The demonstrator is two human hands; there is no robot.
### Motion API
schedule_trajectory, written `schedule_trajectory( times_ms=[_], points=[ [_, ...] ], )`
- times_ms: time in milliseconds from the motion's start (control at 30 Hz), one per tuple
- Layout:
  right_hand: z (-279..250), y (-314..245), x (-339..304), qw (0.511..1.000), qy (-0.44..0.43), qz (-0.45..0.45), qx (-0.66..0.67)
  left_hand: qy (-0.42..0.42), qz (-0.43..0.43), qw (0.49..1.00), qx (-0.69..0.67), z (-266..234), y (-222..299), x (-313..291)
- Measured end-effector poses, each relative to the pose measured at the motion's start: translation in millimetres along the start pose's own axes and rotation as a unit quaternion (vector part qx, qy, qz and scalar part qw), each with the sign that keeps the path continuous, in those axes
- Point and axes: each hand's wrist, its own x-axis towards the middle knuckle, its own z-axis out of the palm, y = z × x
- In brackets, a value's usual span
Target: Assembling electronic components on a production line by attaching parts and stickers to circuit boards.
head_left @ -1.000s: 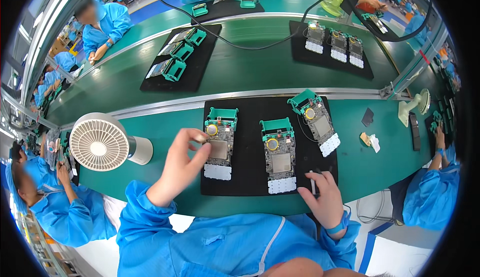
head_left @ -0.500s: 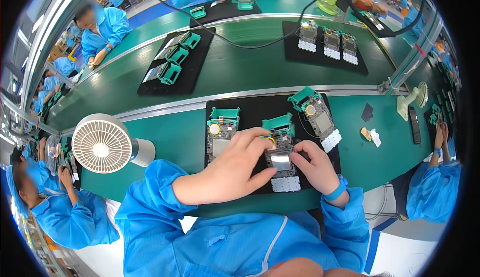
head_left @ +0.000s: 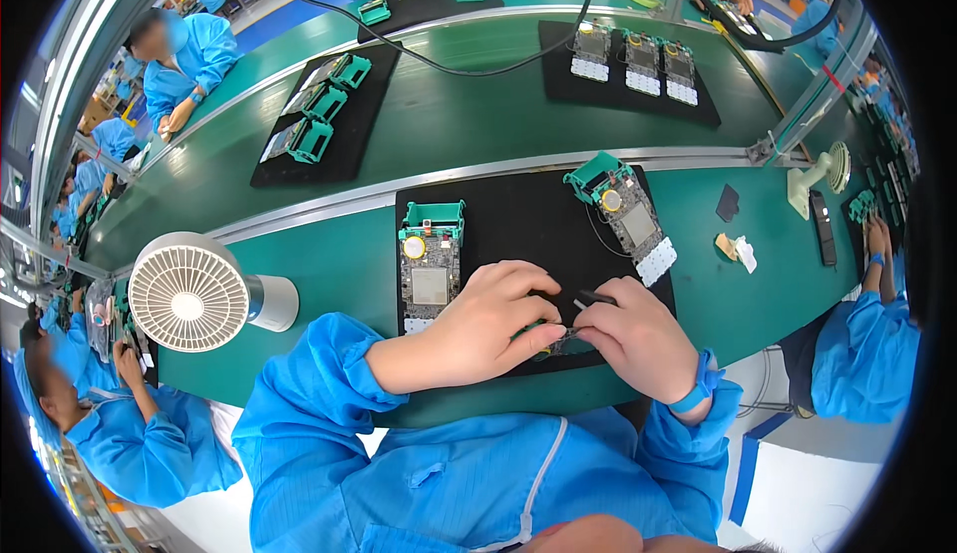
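Note:
Between my two hands, low over the near part of a black mat (head_left: 508, 229), a circuit board (head_left: 570, 348) is tilted steeply, mostly hidden by the fingers. My left hand (head_left: 493, 324) pinches its left side with thumb and fingers. At its right side, my right hand (head_left: 638, 336) is closed on the board. A dark narrow piece (head_left: 590, 299) shows by the right index finger; its kind is unclear. Left of my hands lies a circuit board with a green plastic frame (head_left: 431, 279). Another framed board (head_left: 634, 226) lies slanted at the mat's right side.
A white fan (head_left: 189, 294) stands left on the green table. To the right are paper scraps (head_left: 738, 250), a dark flat piece (head_left: 729, 203), a black handheld device (head_left: 823, 229) and a small fan (head_left: 819, 180). Beyond the metal rail, two mats (head_left: 349, 159) (head_left: 558, 94) bear boards. Co-workers sit around.
The board between my hands was lying face up on the mat. Now it is lifted, drawn nearer to me and tipped up. My right hand has closed on its side.

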Motion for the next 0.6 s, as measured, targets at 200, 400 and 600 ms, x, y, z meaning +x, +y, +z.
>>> schedule_trajectory(
  times_ms=[200, 400, 600],
  points=[
    [7.8, -11.2, -6.6, 0.996, 0.072, 0.039, -0.024, 0.002, 0.05, 0.998, 0.043, 6.3, -7.3, 5.6],
    [22.3, -3.7, -12.9, 0.992, 0.115, 0.044, 0.022, -0.019, 0.067, 0.997, 0.044, 5.5, -8.5, 2.7],
    [26.0, -3.0, -12.6, 0.991, 0.128, 0.033, 0.011, -0.015, 0.093, 0.994, 0.053, 4.8, -8.7, 3.5]
  ],
)
